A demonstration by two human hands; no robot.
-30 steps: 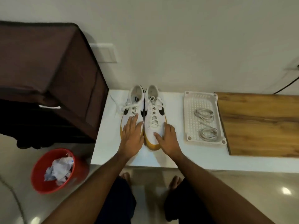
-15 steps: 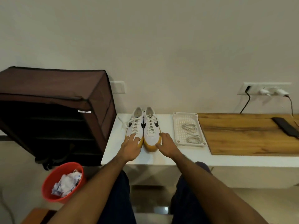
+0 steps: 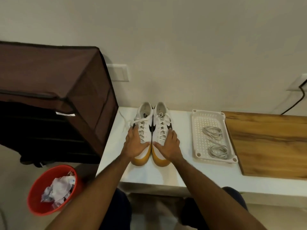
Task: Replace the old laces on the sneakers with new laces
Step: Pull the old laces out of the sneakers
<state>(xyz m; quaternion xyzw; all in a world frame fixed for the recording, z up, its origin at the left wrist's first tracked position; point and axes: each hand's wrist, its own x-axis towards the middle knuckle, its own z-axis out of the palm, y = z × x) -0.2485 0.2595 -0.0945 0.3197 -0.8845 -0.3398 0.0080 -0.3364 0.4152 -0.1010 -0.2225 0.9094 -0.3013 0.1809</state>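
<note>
Hands (image 3: 153,147) on sneakers (image 3: 152,123), white table (image 3: 207,175).

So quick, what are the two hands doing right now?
Left hand: open, resting on the left sneaker.
Right hand: open, resting on the right sneaker.

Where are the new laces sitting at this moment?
In the head view, two coiled bundles of new laces lie in the white perforated tray, right of the sneakers and left of the wooden board.

Plain wall (image 3: 182,47), brown fabric cabinet (image 3: 54,77), white shelf (image 3: 207,178)
</note>
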